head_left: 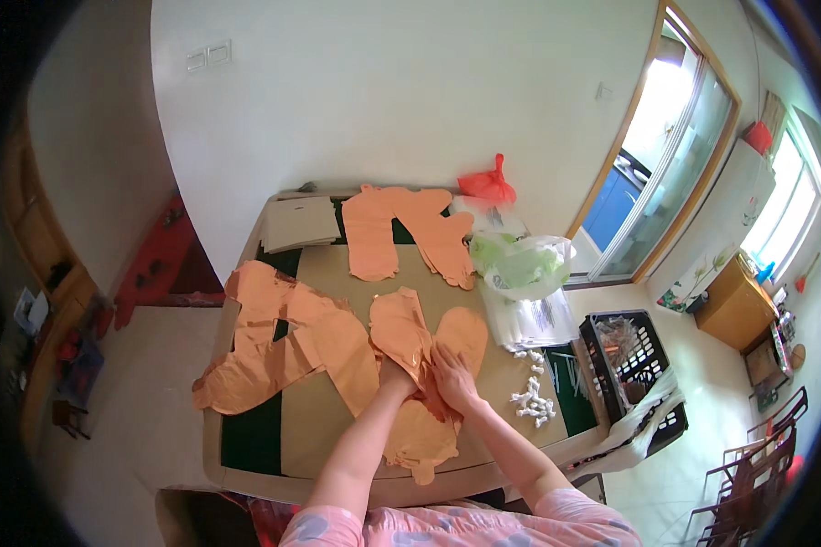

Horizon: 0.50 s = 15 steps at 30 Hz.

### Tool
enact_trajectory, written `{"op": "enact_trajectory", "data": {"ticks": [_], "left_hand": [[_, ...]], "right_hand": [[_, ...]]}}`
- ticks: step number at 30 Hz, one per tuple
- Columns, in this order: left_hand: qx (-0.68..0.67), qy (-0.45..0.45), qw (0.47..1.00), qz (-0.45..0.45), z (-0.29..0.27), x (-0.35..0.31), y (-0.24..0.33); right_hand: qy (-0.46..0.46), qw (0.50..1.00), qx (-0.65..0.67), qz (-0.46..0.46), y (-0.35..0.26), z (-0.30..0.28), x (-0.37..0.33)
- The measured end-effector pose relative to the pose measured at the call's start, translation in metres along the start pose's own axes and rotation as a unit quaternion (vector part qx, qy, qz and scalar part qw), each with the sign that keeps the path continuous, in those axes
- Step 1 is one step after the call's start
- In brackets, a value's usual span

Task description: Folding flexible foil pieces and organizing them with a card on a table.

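Observation:
A flat, uninflated copper-coloured foil balloon with rounded lobes lies before me on the table, partly folded over itself. My left hand reaches to its middle fold, with the fingers hidden by the foil. Close beside it, my right hand rests on the foil with its fingers stretched out. Another balloon of the same colour lies creased and overlapping on the left. A third flat foil balloon is spread at the far side of the table.
Cardboard sheets are stacked at the back left. On the right are clear plastic packets, a plastic bag, small white twisted bundles and a black crate. A red bag sits against the wall.

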<state>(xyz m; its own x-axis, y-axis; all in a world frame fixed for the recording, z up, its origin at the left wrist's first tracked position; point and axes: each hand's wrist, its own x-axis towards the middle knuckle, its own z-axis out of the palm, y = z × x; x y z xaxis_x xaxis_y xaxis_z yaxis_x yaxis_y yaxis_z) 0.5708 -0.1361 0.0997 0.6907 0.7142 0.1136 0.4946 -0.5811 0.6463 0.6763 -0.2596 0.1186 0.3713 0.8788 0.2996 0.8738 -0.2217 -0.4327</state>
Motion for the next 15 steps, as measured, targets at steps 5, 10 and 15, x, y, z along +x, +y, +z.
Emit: {"op": "enact_trajectory", "data": {"ticks": [5, 10, 15], "left_hand": [[-0.030, 0.020, 0.999, -0.030, 0.002, 0.000, 0.005], [-0.010, 0.004, 1.000, 0.008, -0.010, 0.002, 0.017], [0.005, 0.062, 0.993, 0.098, -0.006, 0.001, -0.008]], "right_hand": [[-0.017, 0.998, -0.028, -0.061, -0.011, 0.000, -0.006], [-0.028, 0.996, -0.069, -0.055, -0.009, -0.004, -0.006], [-0.048, 0.991, -0.103, -0.077, -0.015, 0.004, -0.004]]}}
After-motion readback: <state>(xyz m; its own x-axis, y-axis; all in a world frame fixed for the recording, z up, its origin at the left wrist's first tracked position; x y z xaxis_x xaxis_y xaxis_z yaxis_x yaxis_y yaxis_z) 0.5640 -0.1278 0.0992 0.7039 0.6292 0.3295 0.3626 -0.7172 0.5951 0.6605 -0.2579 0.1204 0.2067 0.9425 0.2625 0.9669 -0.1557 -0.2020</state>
